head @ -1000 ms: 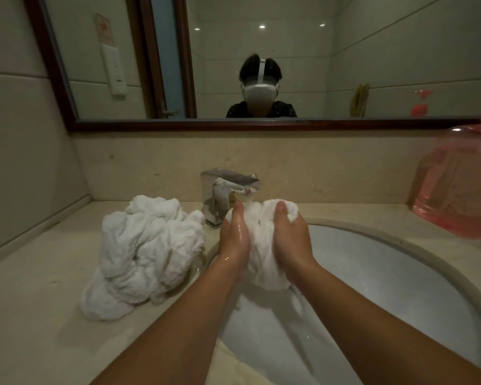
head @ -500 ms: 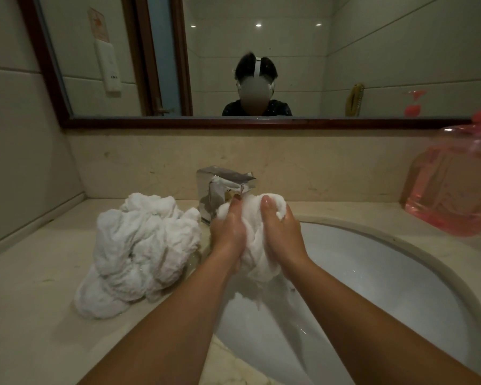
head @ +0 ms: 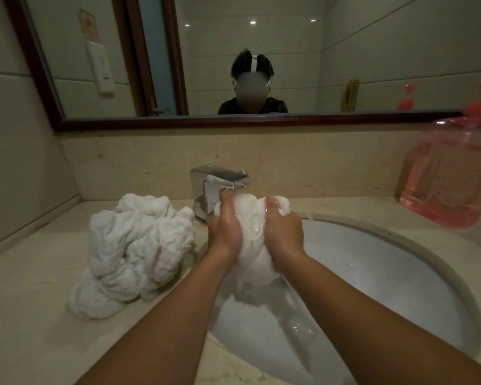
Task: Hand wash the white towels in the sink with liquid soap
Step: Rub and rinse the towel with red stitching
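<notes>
both of your hands squeeze one wet white towel [head: 252, 234] over the sink [head: 386, 273], just below the faucet [head: 217, 187]: left hand [head: 225, 227] and right hand [head: 282, 232] closed on its sides. a second crumpled towel [head: 134, 251] lies on the counter [head: 25, 315] to your left.

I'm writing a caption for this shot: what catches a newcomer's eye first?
Both hands, left hand and right hand, squeeze a wet white towel under the faucet, above the sink. A crumpled towel pile sits on the counter to the left; a pink soap bottle stands far right.
</notes>
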